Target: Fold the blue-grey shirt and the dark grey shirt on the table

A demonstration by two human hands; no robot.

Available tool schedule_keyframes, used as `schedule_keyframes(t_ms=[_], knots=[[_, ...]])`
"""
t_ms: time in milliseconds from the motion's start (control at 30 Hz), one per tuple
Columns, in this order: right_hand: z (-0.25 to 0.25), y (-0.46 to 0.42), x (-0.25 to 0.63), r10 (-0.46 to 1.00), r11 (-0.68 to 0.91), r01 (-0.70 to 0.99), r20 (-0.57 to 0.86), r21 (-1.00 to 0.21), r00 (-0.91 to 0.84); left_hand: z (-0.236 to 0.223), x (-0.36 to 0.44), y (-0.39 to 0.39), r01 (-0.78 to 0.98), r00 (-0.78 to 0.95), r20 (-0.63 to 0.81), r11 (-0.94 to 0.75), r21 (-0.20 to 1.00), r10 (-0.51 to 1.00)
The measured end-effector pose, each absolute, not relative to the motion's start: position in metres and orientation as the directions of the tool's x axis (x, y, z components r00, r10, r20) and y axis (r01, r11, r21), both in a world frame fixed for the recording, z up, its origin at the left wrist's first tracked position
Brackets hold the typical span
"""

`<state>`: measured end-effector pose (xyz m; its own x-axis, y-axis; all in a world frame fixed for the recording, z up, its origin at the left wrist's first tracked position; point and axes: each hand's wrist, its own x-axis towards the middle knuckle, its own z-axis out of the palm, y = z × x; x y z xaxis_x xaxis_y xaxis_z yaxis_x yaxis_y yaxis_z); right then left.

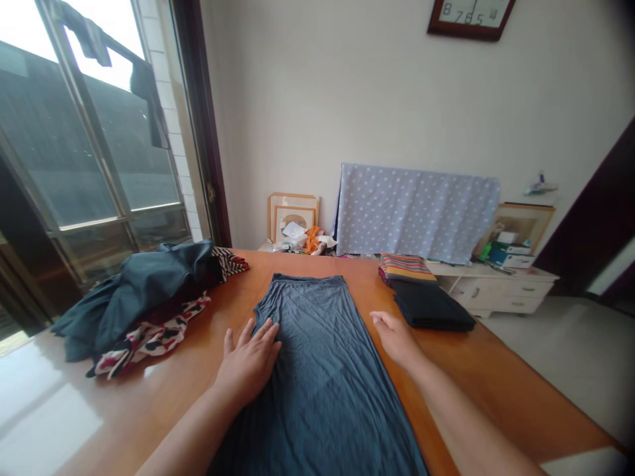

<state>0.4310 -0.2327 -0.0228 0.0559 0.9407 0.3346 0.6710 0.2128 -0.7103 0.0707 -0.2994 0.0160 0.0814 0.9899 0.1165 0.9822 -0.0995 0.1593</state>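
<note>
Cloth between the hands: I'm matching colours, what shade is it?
Dark greyish-blue cloth, seen in the head view.

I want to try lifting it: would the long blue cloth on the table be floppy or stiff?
Probably floppy: the cloth is full of soft wrinkles. Likely light for its size, since it lies thin on the table. Pushed, it may bunch, like the creases near the left hand.

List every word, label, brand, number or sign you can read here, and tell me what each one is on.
"8", "7", "6", "5", "4": on the wall clock, whose upper part is cut off by the picture's edge.
Too small or blurred to read: any print on the teal box or the white paper.
No lettering can be made out on the blue-grey garment.
</note>
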Motion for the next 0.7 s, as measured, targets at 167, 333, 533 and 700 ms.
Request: schedule_keyframes(t_ms=[167,333,533,700], knots=[[-0.031,-0.251,0.424,0.942,0.250,0.845,0.321,-0.473,-0.099,0.009,0.063,-0.303,0.978,0.180,0.083,-0.187,0.089,0.980],[-0.030,-0.260,0.426,0.960,0.248,0.888,0.222,-0.387,-0.172,0.016,0.057,-0.307,0.981,0.167,0.025,-0.169,0.096,0.986],[-0.028,-0.260,0.430,0.957,0.256,0.903,0.225,-0.346,-0.186,0.021,0.051,-0.309,0.987,0.133,-0.039,-0.129,0.097,0.990],[-0.025,-0.262,0.427,0.950,0.271,0.887,0.251,-0.375,-0.184,0.022,0.047,-0.309,0.977,0.170,-0.025,-0.165,0.136,0.985]])
